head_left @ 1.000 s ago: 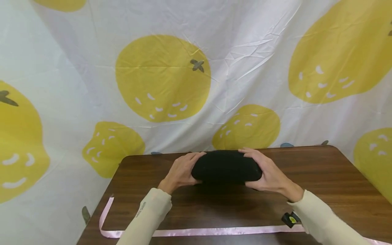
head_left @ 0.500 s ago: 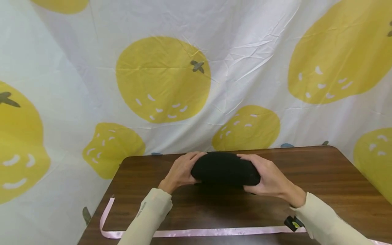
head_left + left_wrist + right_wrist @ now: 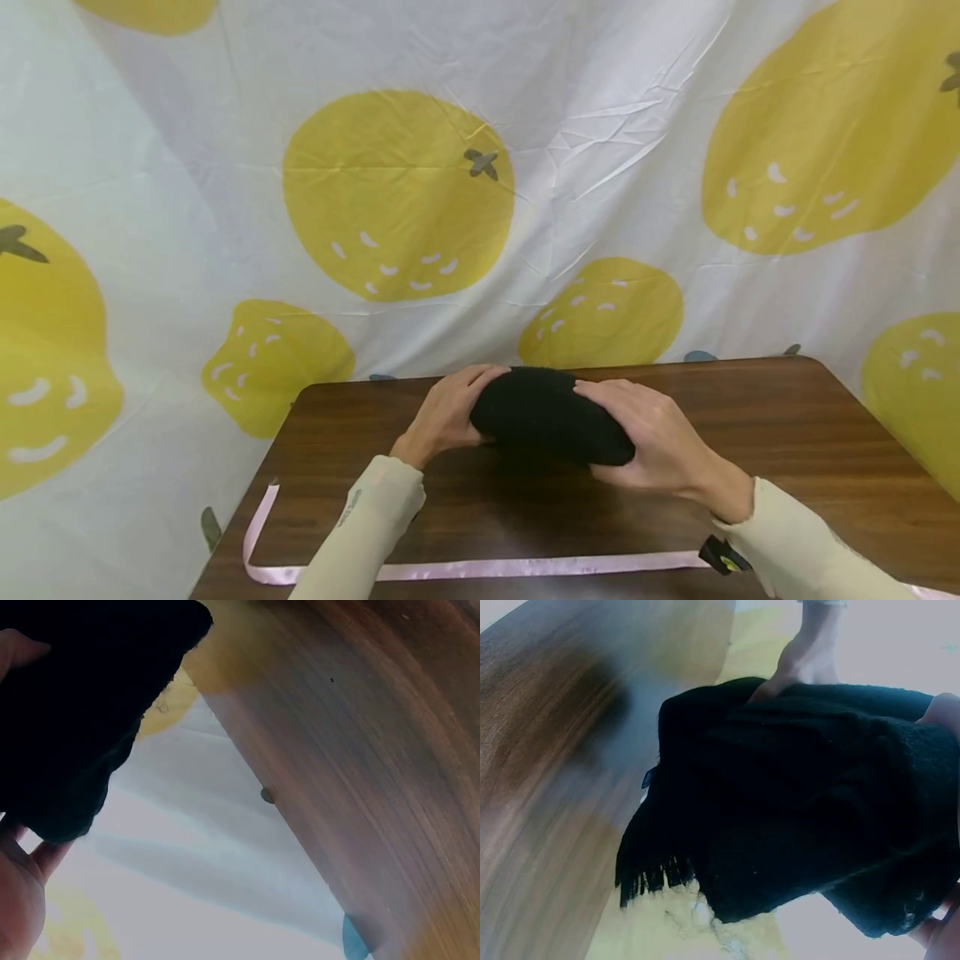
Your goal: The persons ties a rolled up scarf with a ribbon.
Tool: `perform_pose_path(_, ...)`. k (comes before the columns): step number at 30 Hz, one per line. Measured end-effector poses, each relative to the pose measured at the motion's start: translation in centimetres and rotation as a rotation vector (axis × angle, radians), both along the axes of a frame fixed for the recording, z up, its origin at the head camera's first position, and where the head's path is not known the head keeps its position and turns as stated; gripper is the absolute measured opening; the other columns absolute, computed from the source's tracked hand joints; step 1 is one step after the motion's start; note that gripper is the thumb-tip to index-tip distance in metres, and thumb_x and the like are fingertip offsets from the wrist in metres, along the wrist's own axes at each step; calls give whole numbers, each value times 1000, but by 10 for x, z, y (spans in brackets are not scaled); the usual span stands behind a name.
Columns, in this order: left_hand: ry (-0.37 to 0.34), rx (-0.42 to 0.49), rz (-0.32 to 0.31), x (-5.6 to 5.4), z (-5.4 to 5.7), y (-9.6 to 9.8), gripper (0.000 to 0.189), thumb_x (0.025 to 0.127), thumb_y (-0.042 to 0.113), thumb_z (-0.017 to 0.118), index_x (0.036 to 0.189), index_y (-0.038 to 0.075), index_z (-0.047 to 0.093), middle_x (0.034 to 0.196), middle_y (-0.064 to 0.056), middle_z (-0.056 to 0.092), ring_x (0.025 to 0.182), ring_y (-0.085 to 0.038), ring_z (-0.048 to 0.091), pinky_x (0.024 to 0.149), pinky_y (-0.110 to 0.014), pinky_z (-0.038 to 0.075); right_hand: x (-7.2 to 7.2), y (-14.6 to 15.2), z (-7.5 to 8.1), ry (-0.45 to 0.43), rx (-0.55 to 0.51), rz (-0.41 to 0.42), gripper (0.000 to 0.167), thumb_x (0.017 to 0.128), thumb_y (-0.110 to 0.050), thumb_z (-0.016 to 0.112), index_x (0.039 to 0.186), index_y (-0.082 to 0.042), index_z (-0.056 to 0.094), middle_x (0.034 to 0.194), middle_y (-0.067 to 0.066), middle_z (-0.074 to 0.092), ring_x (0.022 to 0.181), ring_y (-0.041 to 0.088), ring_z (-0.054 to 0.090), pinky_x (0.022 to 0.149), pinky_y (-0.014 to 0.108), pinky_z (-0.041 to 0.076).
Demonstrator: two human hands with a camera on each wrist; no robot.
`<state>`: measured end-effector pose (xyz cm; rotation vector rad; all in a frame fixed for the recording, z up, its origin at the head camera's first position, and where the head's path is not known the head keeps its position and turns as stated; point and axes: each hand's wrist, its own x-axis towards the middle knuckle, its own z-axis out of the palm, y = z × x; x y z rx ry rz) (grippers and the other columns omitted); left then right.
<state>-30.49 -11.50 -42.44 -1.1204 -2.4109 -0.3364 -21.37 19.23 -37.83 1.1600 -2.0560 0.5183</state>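
Note:
A folded black scarf [image 3: 551,417] is held up over the middle of the table, its right end tilted lower than its left. My left hand [image 3: 444,418] grips the left end, fingers over the top and thumb at the near side. At the other end, my right hand [image 3: 663,435] grips it in the same manner. The right wrist view shows the scarf's layered folds, a short fringe [image 3: 656,876] hanging at its lower edge, and a small dark tag [image 3: 649,778]. In the left wrist view, the scarf's dark edge [image 3: 67,712] fills the upper left.
A dark wood table [image 3: 757,433] with rounded corners lies below. A pink ribbon [image 3: 540,567] runs along its near side and bends up at the left. Behind the table hangs a white cloth [image 3: 600,75] with yellow fruit prints. A small black device [image 3: 722,555] sits at the right sleeve.
The scarf's right end has dropped and come nearer, so it now slants down to the right. My right hand has moved slightly lower with it; the left hand has barely shifted.

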Motion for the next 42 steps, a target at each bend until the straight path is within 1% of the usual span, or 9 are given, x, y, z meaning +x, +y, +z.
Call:
perform_pose_path(2,0,-3,-6,0,0,1,97,59,35,94,143,20,48,139,1,55,122,-21,57,98,-40,49,3,-2,2,38,3,11,84,57,-34,82,130,1,59,123,10,66,105,24,64,87,39,49)
perform_pose_path(8,-31,-28,-24,3,2,4,95,60,32,93,142,20,49,139,-1,54,123,-23,56,101,-42,47,13,-9,5,131,5,34,68,78,-46,64,126,3,61,121,13,66,102,26,65,79,43,53)
perform_pose_path(15,-6,-15,-58,6,1,7,95,58,31,95,141,17,49,139,-5,54,125,-23,54,102,-43,46,28,-12,8,126,77,-7,73,69,-43,74,126,1,61,124,14,66,102,28,65,78,46,56)
perform_pose_path(17,9,-6,-79,7,-1,8,95,58,27,94,141,16,49,140,-6,54,127,-23,54,103,-43,46,33,-14,8,120,98,-25,69,75,-46,70,126,0,62,123,14,66,102,29,65,79,46,56)
perform_pose_path(20,25,1,-112,8,-4,8,95,59,24,92,143,14,47,142,-6,53,129,-23,52,107,-41,43,41,-19,9,156,115,-47,64,88,-53,52,123,-2,63,120,15,68,99,29,66,77,45,57)
perform_pose_path(23,30,14,-134,9,-6,10,96,59,24,91,144,14,46,144,-6,51,133,-21,49,110,-38,40,49,-23,11,196,124,-60,64,93,-55,41,120,-3,65,118,14,69,97,28,66,73,42,57)
perform_pose_path(29,28,44,-187,15,-7,14,95,60,25,92,143,15,46,147,-9,49,135,-24,47,113,-38,37,65,-28,14,229,147,-59,60,92,-52,44,122,-4,64,118,13,69,96,27,66,69,41,56)
perform_pose_path(35,31,58,-228,23,-15,15,96,61,32,93,142,15,47,147,-10,49,135,-27,48,112,-39,38,78,-30,13,239,181,-66,61,90,-54,49,124,-4,63,118,14,69,93,26,67,65,38,57)
perform_pose_path(42,23,45,-273,27,-23,19,98,62,38,93,144,15,45,147,-11,48,138,-25,44,113,-38,37,88,-38,6,372,222,-89,69,87,-66,57,116,-5,66,108,14,72,84,26,69,56,31,55)
